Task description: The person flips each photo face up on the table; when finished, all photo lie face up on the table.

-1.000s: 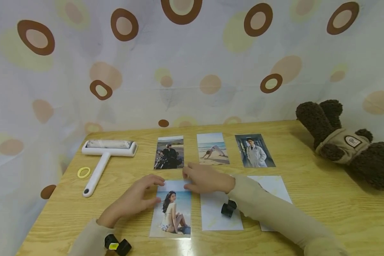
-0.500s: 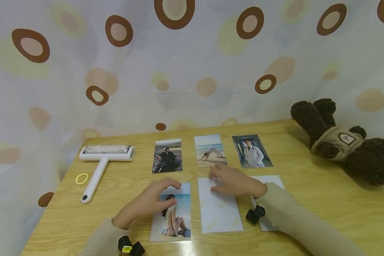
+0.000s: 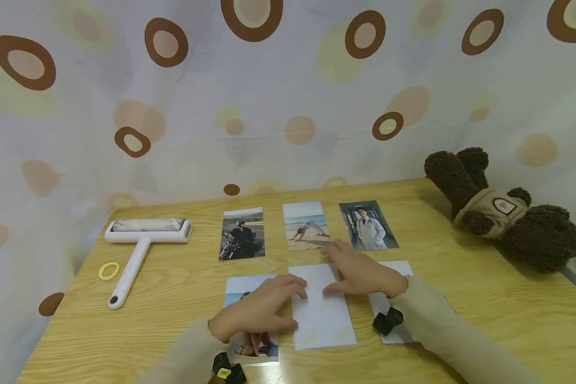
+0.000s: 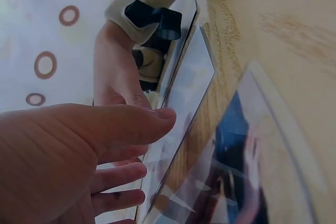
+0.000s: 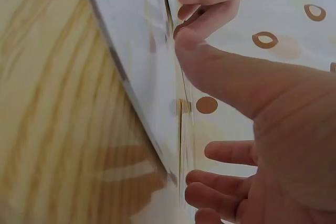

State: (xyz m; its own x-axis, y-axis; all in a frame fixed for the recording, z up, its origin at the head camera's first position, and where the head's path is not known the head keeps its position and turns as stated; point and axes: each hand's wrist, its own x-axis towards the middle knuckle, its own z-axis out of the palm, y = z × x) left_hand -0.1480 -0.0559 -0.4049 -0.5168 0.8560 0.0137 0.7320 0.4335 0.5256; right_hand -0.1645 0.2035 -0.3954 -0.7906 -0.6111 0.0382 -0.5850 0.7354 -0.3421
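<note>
In the head view a white card (image 3: 322,320) lies in the middle of the front row. At its left side is my left hand (image 3: 261,306), fingers spread and loosely bent, over the beach photo (image 3: 252,352) of a seated figure. My right hand (image 3: 365,272) is at the card's upper right edge, thumb and fingers apart. Another white card (image 3: 396,266) lies partly under the right forearm. Neither hand grips anything. The left wrist view shows my left hand (image 4: 79,156) beside the white card (image 4: 191,77); my right hand (image 5: 278,114) is near its edge in the right wrist view.
Behind lie a motorcycle photo (image 3: 242,234), a beach stretch photo (image 3: 307,226) and a doctor photo (image 3: 368,226). A white lint roller (image 3: 136,261) and a yellow ring (image 3: 109,271) are at the left. A brown plush toy (image 3: 496,213) lies at the back right.
My left hand has moved right, from the seated-figure photo's left edge to the white card. My right hand has moved right, away from that photo. The whole view has shifted slightly.
</note>
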